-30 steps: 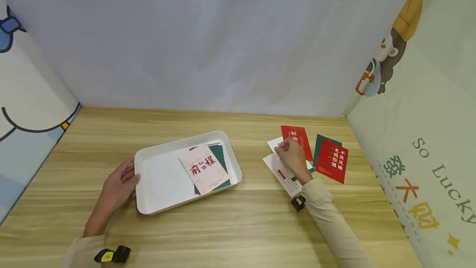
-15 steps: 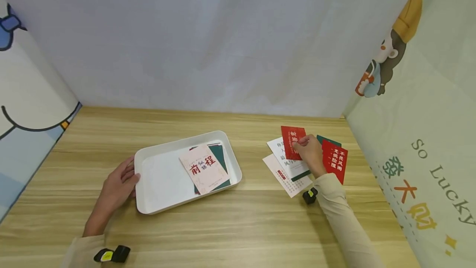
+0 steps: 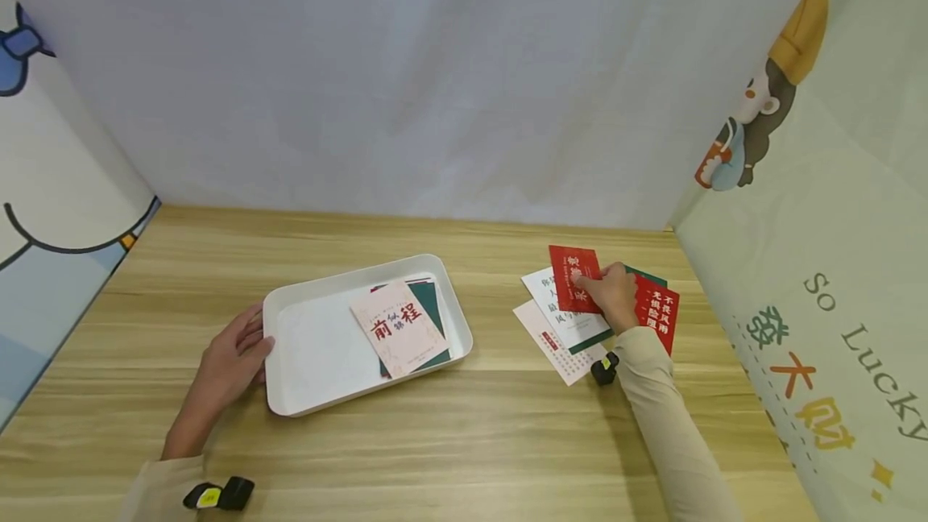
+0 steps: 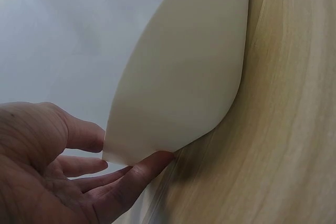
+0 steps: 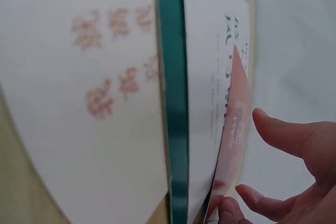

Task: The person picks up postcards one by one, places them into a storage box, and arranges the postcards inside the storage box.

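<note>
My left hand point(image 3: 230, 361) holds the left end of a white rectangular tray point(image 3: 271, 361). In the left wrist view its thumb point(image 4: 86, 136) is at the rim, and the other fingers are against the outer wall. Inside the tray, a pink card point(image 3: 399, 329) with Chinese characters lies over a green card point(image 3: 429, 304) and others. My right hand point(image 3: 612, 296) is at the right edge of a red card point(image 3: 573, 264). In the right wrist view the thumb stands apart from this card, while the other fingertips touch or nearly touch its edge.
A white card point(image 3: 538, 284) with green edging lies partly under the red card. Below it is a pale pink calendar card point(image 3: 540, 333). Another red card point(image 3: 660, 312) overlaps a green card point(image 3: 648, 276) at the right. A curtain point(image 3: 435, 103) rises behind the wooden table point(image 3: 449, 441).
The right hand has moved right, from above the white and pink cards to the red card's right edge. The cards look unmoved. The left hand and the tray have stayed in place.
</note>
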`<control>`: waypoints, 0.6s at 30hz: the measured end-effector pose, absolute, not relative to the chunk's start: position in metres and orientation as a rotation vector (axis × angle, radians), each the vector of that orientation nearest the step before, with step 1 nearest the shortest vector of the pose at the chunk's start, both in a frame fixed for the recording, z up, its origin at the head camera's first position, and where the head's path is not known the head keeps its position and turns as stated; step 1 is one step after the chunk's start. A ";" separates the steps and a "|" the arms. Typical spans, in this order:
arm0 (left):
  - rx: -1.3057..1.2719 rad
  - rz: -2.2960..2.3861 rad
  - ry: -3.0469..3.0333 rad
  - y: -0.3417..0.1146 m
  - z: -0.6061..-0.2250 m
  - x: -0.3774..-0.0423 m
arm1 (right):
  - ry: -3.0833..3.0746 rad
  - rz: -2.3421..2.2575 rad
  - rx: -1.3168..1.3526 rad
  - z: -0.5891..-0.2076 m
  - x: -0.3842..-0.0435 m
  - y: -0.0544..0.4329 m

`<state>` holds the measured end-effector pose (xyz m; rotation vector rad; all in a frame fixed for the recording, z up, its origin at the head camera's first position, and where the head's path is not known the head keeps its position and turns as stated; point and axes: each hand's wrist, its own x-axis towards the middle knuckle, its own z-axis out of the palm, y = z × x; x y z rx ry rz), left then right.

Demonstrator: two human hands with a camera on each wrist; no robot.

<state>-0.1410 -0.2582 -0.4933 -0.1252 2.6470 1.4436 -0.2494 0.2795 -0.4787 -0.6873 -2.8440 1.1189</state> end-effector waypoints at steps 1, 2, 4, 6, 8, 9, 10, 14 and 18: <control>-0.124 1.444 2.645 -0.258 -0.493 -0.141 | -2.852 1.107 -0.697 -0.480 -0.250 0.280; -0.122 1.445 2.644 -0.258 -0.493 -0.142 | -2.860 1.095 -0.705 -0.480 -0.250 0.281; -0.114 1.443 2.648 -0.258 -0.491 -0.142 | -2.880 1.039 -0.712 -0.482 -0.251 0.282; -0.110 1.444 2.648 -0.257 -0.490 -0.141 | -2.894 0.998 -0.718 -0.484 -0.252 0.283; -0.107 1.444 2.644 -0.258 -0.489 -0.141 | -2.907 0.967 -0.721 -0.485 -0.252 0.284; -0.108 1.442 2.644 -0.258 -0.489 -0.141 | -2.912 0.958 -0.725 -0.485 -0.253 0.285; -0.111 1.444 2.641 -0.258 -0.489 -0.141 | -2.919 0.956 -0.729 -0.485 -0.253 0.285; -0.117 1.444 2.639 -0.258 -0.488 -0.140 | -2.944 0.971 -0.764 -0.483 -0.255 0.286; -0.126 1.432 2.638 -0.258 -0.488 -0.141 | -2.960 0.988 -0.796 -0.480 -0.256 0.286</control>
